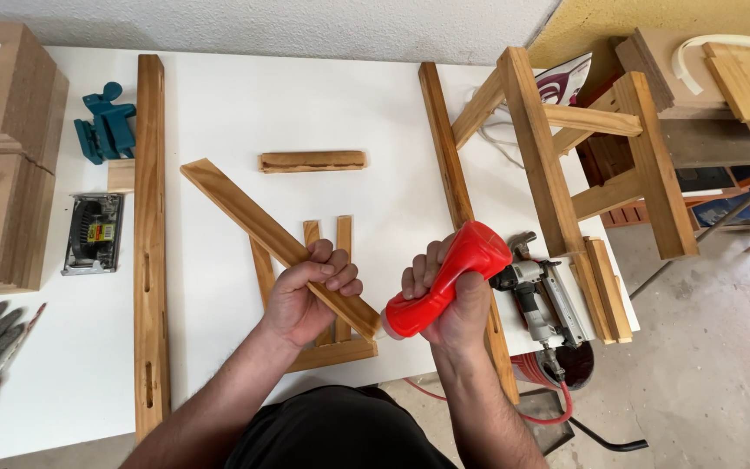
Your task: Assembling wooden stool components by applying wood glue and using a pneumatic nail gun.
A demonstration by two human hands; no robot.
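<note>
We held a wooden slat (pixel 275 236) in our left hand (pixel 310 295), fingers wrapped fully around it, the slat running up and away to the left of the hands. Our right hand (pixel 449 300) was closed around a red squeeze bottle (pixel 444 282), tipped so that its nozzle met the slat's near end, between the two hands. Whether any of its contents had reached the wood, we could not tell.

Directly under the left hand lay a partly built frame of short slats (pixel 332 347) on the white surface (pixel 219 113); one short piece (pixel 312 161) lay loose beyond the hands, so we judged assembly as begun but unfinished. A nail gun (pixel 540 295) rested just right of the right hand.

Far left of the hands, a flat grey tool (pixel 93 233) carried a small yellow rectangular label; the bottle showed none.
</note>
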